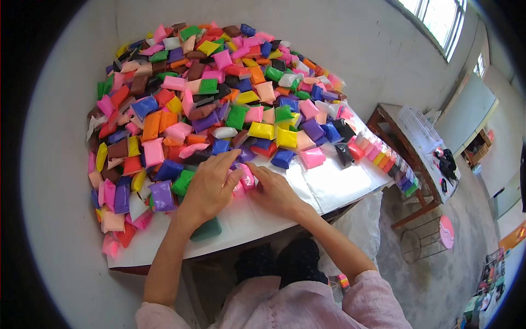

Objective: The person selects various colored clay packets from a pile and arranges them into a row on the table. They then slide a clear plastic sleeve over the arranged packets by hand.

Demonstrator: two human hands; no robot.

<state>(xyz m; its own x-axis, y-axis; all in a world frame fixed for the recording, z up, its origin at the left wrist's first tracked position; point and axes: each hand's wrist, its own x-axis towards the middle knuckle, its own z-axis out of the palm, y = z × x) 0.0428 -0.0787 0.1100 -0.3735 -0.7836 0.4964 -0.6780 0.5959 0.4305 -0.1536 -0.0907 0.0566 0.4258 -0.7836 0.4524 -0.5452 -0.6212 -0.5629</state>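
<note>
My left hand [211, 186] lies over the near edge of a big heap of small, soft, colored packets [208, 88]. Its fingers reach forward, and its thumb curls in against a pink packet [247, 176]. From the other side my right hand [274, 192] presses bent fingers on that same packet. Another bit of pink shows below it, partly hidden between the hands. Purple packets lie just beyond my fingertips, and a green packet [182, 182] is left of my left hand. A dark green block [206, 229] sits at the table's front edge, below my left wrist.
White sheeting [323, 189] covers the table. Rows of packets [383, 159] line its right end, with a clear plastic bag [361, 219] hanging below. Farther right stand a wooden table [408, 142] bearing a white wire rack [419, 126], and a pink-topped stool [446, 232].
</note>
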